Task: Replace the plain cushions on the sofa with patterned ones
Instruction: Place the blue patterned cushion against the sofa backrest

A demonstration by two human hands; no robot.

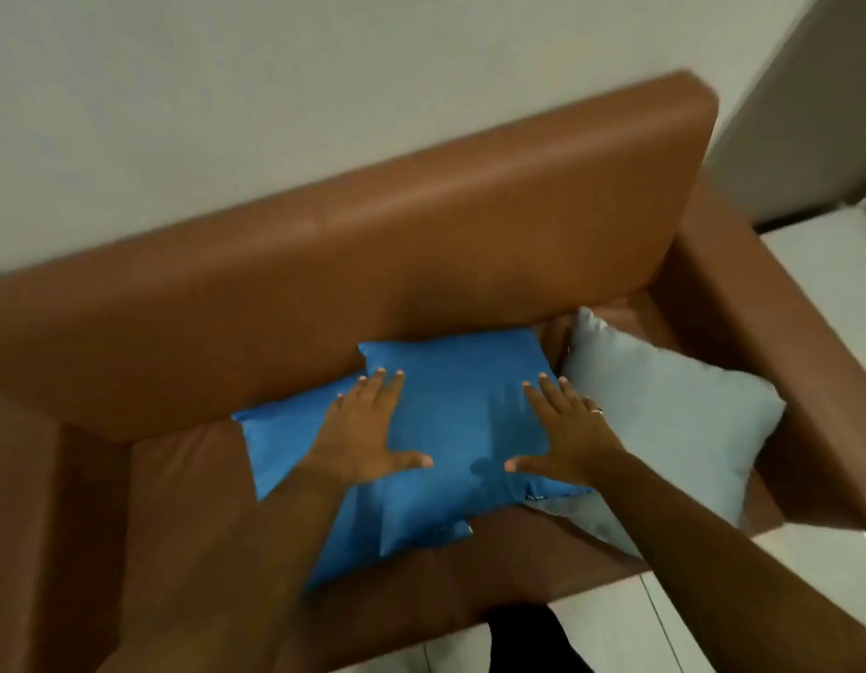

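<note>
head view: both hands' grip released, palms flat on top blue cushion (462, 415).

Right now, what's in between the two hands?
In the head view, only bare blue fabric: the left hand and right hand rest flat and open on the top blue cushion, with nothing else between them.

The sofa (421, 225) is smooth tan-brown leather, unpatterned. On its seat, the top cushion (465, 429) is plain bright blue, and the cushion beneath it (280, 444) is the same plain blue. Toward the sofa's right edge, a third cushion (664, 420) is plain pale grey-blue. The wall (227, 89) is off-white; the floor (809, 575) is glossy white tile.
</note>
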